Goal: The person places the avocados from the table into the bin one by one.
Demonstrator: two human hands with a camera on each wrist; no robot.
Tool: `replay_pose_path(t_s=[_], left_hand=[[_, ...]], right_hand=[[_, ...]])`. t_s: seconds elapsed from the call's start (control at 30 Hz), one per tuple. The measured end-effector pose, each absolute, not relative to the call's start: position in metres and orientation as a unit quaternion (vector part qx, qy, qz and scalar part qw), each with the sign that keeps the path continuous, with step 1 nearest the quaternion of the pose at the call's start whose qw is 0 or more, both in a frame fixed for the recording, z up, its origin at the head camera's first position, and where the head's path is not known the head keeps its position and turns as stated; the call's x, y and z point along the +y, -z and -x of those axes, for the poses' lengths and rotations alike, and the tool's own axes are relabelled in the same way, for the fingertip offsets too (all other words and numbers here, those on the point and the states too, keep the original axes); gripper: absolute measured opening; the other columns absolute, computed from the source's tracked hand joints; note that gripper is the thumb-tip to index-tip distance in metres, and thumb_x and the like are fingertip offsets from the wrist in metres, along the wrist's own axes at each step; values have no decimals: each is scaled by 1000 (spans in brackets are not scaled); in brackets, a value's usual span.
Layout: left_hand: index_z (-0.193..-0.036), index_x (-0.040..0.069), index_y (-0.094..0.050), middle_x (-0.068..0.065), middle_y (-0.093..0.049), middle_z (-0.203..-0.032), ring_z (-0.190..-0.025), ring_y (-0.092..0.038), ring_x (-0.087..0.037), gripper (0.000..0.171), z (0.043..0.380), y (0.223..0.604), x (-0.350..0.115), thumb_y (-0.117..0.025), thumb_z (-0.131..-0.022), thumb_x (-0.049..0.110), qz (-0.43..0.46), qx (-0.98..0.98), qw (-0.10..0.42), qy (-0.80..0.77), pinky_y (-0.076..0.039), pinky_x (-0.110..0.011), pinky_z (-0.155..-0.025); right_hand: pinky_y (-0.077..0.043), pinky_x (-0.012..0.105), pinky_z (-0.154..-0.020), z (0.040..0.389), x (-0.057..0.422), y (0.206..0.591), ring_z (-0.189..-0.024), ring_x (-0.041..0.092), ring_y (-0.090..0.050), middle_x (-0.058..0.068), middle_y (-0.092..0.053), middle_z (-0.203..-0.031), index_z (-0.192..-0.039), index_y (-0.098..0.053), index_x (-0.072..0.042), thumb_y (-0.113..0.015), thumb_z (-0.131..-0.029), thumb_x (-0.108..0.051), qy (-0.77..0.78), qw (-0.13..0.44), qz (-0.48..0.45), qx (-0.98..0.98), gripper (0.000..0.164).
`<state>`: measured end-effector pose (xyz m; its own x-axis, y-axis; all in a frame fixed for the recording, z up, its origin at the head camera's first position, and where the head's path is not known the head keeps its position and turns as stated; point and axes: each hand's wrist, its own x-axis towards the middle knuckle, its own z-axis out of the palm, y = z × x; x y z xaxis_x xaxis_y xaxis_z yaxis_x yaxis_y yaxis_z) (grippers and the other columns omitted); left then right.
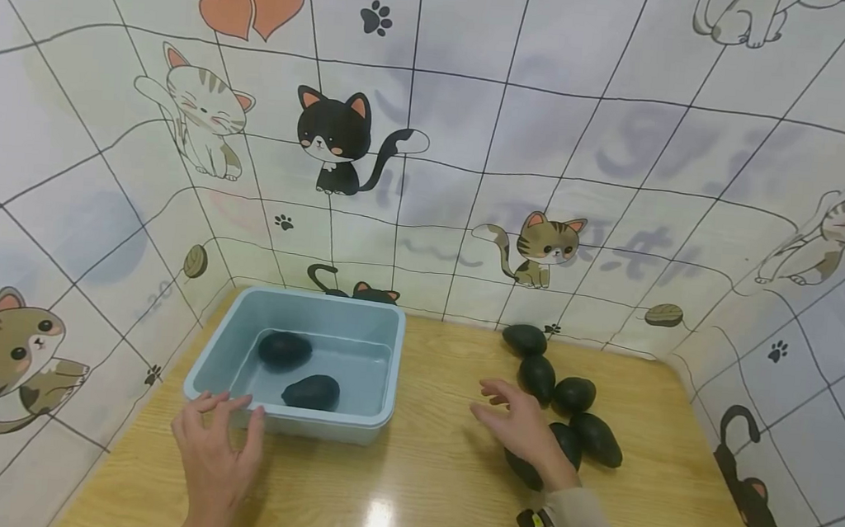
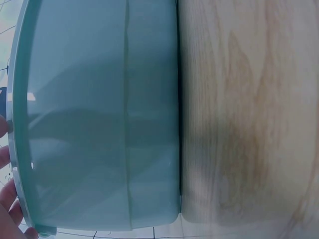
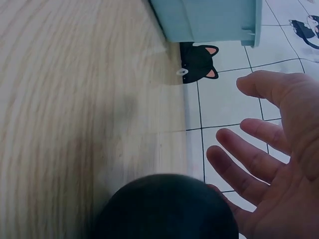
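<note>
Two dark avocados lie in the light blue plastic basin point(image 1: 373, 418), one avocado point(image 1: 285, 350) toward the back and another avocado point(image 1: 312, 392) nearer the front. My left hand point(image 1: 217, 450) rests its fingertips on the basin's front rim at the left corner; in the left wrist view, fingers point(image 2: 7, 196) show along that rim. Over on the right, my right hand point(image 1: 517, 424) is held above the table with fingers spread and nothing in them. It partly covers a loose group of several avocados point(image 1: 597, 439). In the right wrist view, one avocado point(image 3: 169, 209) sits close below the palm.
The wooden table point(image 1: 434, 496) meets a wall point(image 1: 448, 133) covered with cat drawings and grid lines at the back and both sides. The basin stands at the table's back left. At the back of the group, an avocado point(image 1: 524, 339) lies close to the wall.
</note>
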<state>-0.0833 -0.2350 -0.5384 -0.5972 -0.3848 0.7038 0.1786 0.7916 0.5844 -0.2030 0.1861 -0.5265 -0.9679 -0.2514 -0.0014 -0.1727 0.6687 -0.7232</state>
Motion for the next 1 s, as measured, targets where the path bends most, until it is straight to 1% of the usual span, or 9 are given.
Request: replay_pose_path(t_s=[0.1,0.17,0.4,0.6,0.73,0.83,1.0], left_hand=[[-102,0,-72,-31,-57,-118,-124,-45,-52,24,83,539,-235,-73,-87,18,-66,-837,440,319,-29,-58,-100],[-102,0,-72,-31,-56,-119,-124,-44,-53,24,82,539,-235,-73,-88,18,-69,-839,435,319,-29,-57,-101],[-104,-2,-71,-32,-55,-119,-124,-43,-54,25,83,540,-236,-71,-90,19,-69,-842,431,318,-29,-58,-102],[-104,0,-72,-30,-57,-119,-125,-44,-52,23,82,540,-235,-73,-88,17,-69,-839,436,319,-29,-59,-102],[-105,0,-72,-30,-56,-120,-126,-44,-51,24,81,540,-235,-74,-88,18,-72,-842,429,320,-29,-58,-102],[-104,0,-72,-31,-57,-119,-124,-45,-51,25,82,539,-236,-74,-88,18,-65,-839,437,318,-29,-56,-102],[-104,0,-72,-31,-57,-119,-122,-45,-52,24,83,539,-236,-73,-88,18,-61,-836,442,318,-29,-57,-100]], right_hand=[[-52,57,-106,199,189,529,-128,28,-66,5,-71,-139,-147,-63,-16,-74,-99,-40,381,49,120,915,55],[-53,57,-105,197,191,530,-129,28,-66,6,-71,-141,-147,-63,-14,-74,-99,-40,372,44,124,919,56],[-57,56,-98,193,197,530,-122,30,-70,9,-73,-136,-143,-66,-10,-75,-98,-36,335,1,143,931,52],[-59,53,-93,189,203,534,-119,32,-71,10,-73,-136,-143,-66,-9,-76,-98,-32,297,-8,146,944,52],[-58,55,-97,186,208,535,-120,35,-71,11,-74,-134,-140,-68,-8,-78,-96,-32,261,-38,155,952,52],[-56,56,-100,183,211,536,-121,37,-70,12,-75,-131,-136,-70,-7,-81,-93,-32,234,-62,159,957,51],[-56,58,-99,179,215,537,-119,39,-70,13,-76,-128,-134,-71,-5,-82,-91,-31,214,-82,164,960,52]])
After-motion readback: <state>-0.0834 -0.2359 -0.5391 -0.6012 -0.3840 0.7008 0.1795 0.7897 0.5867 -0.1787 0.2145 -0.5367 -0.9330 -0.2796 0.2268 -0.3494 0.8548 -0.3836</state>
